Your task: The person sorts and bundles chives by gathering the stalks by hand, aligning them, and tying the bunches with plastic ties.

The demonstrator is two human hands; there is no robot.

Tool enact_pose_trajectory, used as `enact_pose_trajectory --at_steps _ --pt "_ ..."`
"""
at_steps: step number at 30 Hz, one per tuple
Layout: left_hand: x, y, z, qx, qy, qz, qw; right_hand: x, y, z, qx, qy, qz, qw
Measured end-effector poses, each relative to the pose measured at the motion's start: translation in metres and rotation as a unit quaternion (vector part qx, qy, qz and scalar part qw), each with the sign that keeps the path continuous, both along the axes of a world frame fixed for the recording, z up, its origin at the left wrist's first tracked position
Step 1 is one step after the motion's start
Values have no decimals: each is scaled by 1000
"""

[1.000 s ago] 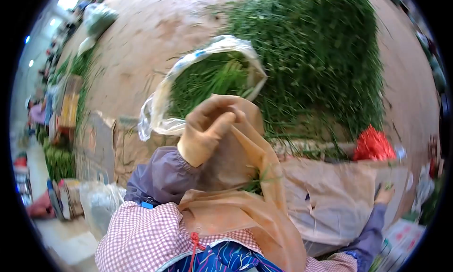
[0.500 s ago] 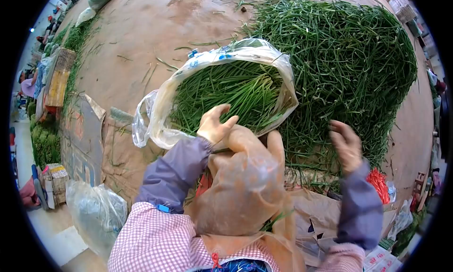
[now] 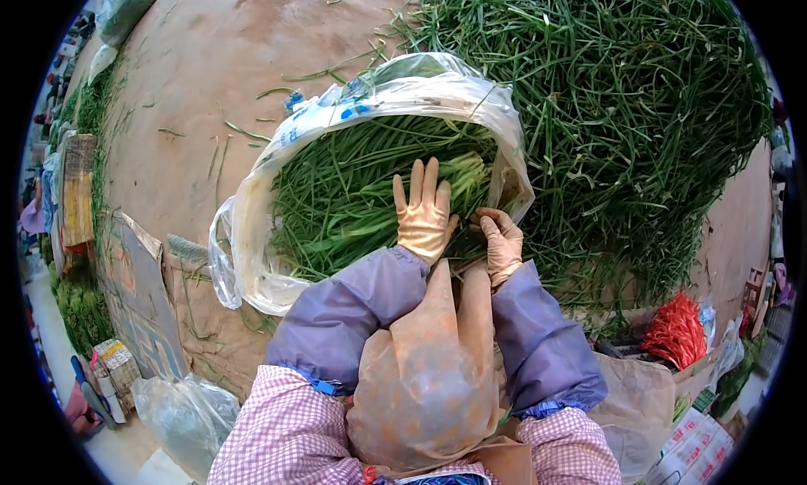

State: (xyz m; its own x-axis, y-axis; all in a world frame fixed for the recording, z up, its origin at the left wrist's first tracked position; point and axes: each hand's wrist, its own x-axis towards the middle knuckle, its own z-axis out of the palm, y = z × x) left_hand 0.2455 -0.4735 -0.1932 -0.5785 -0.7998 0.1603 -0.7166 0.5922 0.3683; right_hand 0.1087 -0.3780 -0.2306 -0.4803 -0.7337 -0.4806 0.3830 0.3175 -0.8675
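A white plastic bag (image 3: 252,241) with blue print lies wide open in front of me, its rim rolled outward. Long thin green leaves (image 3: 336,166), which look like chives, fill it, with a bundle's pale stalk ends (image 3: 472,170) toward the right. My left hand (image 3: 424,220), in a pale glove, presses flat on these leaves with its fingers stretched out. At the bag's lower right edge my right hand (image 3: 503,248), also gloved, has its fingers curled into a pinch. Whatever sits between those fingertips is hidden.
A big heap of loose chives (image 3: 622,132) spreads to the right of the bag. Red plastic strips (image 3: 675,329) lie at the lower right. A clear plastic bag (image 3: 185,413) is at the lower left, near a sheet of cardboard (image 3: 139,292).
My right hand has come in from over the heap to the bag's lower right edge. My left hand has moved forward and right, flattening onto the leaves. The view has shifted.
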Motion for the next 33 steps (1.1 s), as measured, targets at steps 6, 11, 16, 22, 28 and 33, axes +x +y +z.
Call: enact_pose_trajectory --at_steps 6,11,16,22,28,33 --pt "3 -22 -11 70 142 -43 986 4 -2 4 -12 -44 -51 998" --pt "-6 -37 16 204 32 12 978 6 -2 2 -15 -58 -66 996" --pt "2 -36 1 248 101 14 963 4 0 11 -20 -55 -72 996" --pt "41 -45 40 441 381 58 810 5 4 44 -124 38 -73 989" --pt "54 -40 62 397 311 0 863 32 -37 87 -157 128 177 963" --pt "42 0 28 495 550 27 672 78 -71 79 -237 -12 108 965"
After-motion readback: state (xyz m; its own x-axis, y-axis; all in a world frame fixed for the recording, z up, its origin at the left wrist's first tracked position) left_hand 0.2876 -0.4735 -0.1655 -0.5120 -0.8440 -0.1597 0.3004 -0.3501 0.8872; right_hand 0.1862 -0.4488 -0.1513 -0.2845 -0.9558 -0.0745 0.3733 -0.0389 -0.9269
